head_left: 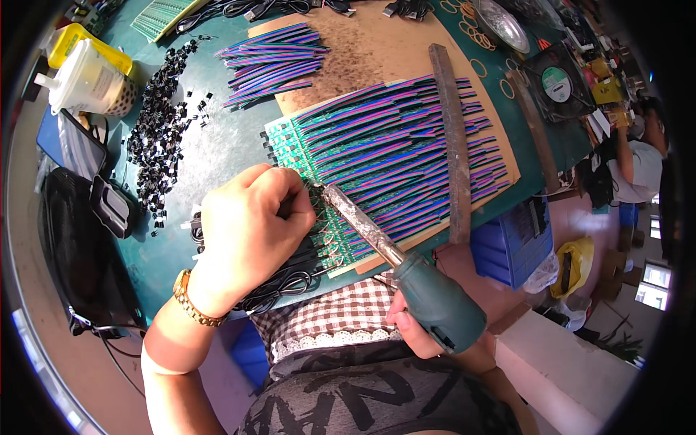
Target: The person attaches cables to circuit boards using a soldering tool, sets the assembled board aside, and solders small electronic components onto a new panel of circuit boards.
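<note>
My right hand [417, 333] is wrapped round the dark green handle of a soldering iron [440, 303]. The iron slants up and left, its tip close to the fingers of my left hand [254, 225]. That left hand is pinched shut over the left edge of a green circuit board panel [288, 145]; whatever its fingers hold is hidden. Rows of blue, pink and black flat wires [377, 138] run rightward from the panel. Across them lies a worn metal bar [451, 138]. Black cables [286, 283] lie beneath and beside my left wrist.
A pile of small black parts [156, 138] covers the left of the green mat. Behind it stands a lidded drink cup [94, 80]. Loose wire strips [272, 61] lie beyond the panel. At the right are rubber bands [471, 32], a solder reel [557, 83] and a blue crate [511, 246].
</note>
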`<move>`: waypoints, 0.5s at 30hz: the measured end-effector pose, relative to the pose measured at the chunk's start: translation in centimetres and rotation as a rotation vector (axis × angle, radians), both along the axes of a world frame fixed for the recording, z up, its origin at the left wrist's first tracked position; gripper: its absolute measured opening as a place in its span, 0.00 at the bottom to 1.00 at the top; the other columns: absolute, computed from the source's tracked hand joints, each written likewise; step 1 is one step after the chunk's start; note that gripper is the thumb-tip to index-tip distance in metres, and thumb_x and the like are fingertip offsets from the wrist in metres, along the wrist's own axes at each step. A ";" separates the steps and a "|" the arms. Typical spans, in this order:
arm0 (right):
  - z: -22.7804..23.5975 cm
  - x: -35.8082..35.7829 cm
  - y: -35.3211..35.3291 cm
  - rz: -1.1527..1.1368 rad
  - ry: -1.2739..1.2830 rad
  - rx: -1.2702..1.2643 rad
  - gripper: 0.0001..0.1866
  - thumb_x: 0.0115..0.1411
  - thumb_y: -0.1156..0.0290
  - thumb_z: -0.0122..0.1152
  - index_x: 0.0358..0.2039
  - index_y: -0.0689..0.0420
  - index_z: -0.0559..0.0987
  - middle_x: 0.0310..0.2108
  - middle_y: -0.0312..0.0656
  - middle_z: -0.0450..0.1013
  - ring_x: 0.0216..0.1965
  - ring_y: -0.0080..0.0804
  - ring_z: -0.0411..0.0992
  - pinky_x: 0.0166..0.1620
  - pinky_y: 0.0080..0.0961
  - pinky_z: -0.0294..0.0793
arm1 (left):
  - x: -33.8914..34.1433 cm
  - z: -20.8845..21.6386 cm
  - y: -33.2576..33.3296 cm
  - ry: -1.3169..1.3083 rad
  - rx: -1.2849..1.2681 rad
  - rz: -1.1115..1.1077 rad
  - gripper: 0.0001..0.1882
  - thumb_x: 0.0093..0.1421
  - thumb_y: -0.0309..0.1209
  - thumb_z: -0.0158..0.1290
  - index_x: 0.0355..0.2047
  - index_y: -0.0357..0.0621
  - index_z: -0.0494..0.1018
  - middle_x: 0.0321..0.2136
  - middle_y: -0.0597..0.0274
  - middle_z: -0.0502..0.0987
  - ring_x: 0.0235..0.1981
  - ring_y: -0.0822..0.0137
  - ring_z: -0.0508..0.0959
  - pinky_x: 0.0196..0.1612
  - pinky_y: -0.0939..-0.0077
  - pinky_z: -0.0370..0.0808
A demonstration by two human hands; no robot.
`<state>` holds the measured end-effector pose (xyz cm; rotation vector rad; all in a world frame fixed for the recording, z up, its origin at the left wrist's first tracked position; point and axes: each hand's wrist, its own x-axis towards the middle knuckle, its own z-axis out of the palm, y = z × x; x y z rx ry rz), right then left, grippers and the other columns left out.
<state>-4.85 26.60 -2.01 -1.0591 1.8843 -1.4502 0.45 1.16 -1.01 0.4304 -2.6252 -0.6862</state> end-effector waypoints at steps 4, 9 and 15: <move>-1.1 -0.9 -0.5 0.105 0.272 -0.167 0.06 0.54 0.79 0.53 0.34 0.63 0.75 0.28 0.46 0.71 0.23 0.29 0.69 0.29 0.22 0.71 | 0.0 -0.1 0.0 -0.012 0.031 0.018 0.05 0.44 0.26 0.59 0.20 0.46 0.73 0.16 0.60 0.71 0.18 0.57 0.75 0.22 0.66 0.72; -0.1 -0.6 1.3 0.079 -0.020 -0.049 0.19 0.58 0.79 0.52 0.51 0.61 0.66 0.38 0.52 0.69 0.27 0.29 0.72 0.29 0.23 0.74 | 0.1 0.0 0.0 -0.006 0.029 0.001 0.04 0.44 0.27 0.58 0.19 0.46 0.72 0.16 0.60 0.71 0.18 0.58 0.75 0.21 0.65 0.72; 0.6 -0.9 1.5 0.084 0.027 -0.029 0.22 0.58 0.77 0.52 0.54 0.59 0.62 0.38 0.51 0.69 0.30 0.29 0.73 0.31 0.25 0.74 | 0.1 0.0 -0.1 -0.010 0.016 -0.001 0.04 0.44 0.26 0.58 0.19 0.46 0.73 0.17 0.60 0.71 0.18 0.57 0.75 0.21 0.66 0.72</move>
